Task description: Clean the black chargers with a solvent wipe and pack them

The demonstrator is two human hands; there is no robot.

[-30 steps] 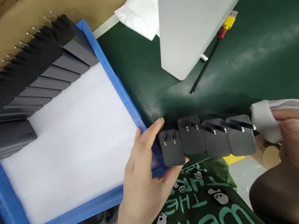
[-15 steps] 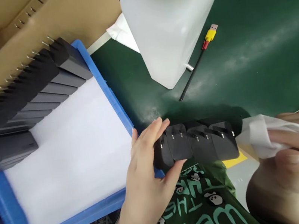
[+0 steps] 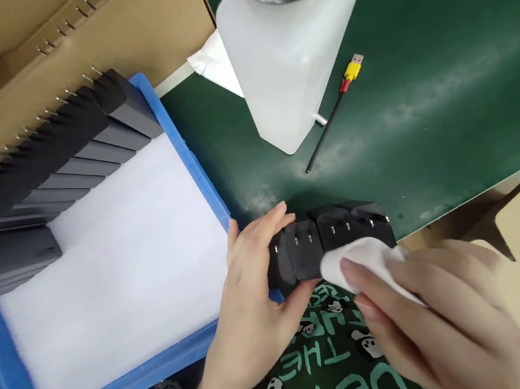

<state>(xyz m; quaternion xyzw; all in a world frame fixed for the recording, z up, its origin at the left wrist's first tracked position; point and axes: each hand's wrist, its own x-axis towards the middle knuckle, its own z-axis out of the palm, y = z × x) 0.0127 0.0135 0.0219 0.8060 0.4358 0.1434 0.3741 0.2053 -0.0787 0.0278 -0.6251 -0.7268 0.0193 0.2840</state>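
Several black power adapters (image 3: pixel 305 250) stand side by side in a row at the table's front edge, their metal prongs facing up toward me. My left hand (image 3: pixel 252 288) grips the left end of the row, thumb on the near side and fingers over the far side. In my right hand (image 3: pixel 441 310) is a folded white cloth (image 3: pixel 373 258), pinched between thumb and fingers. It lies against the near faces of the adapters right of the middle and hides part of them.
A blue tray (image 3: pixel 197 171) with a white liner holds several more adapters (image 3: pixel 76 128) along its far side. Behind it stands a cardboard box (image 3: pixel 155 33). A white bottle (image 3: pixel 289 65) with a metal neck and a short USB cable (image 3: pixel 330 124) are on the green table (image 3: pixel 441 60).
My right hand has brought the cloth leftward from beside the row onto the adapters. My left hand keeps its grip. The view has shifted slightly.
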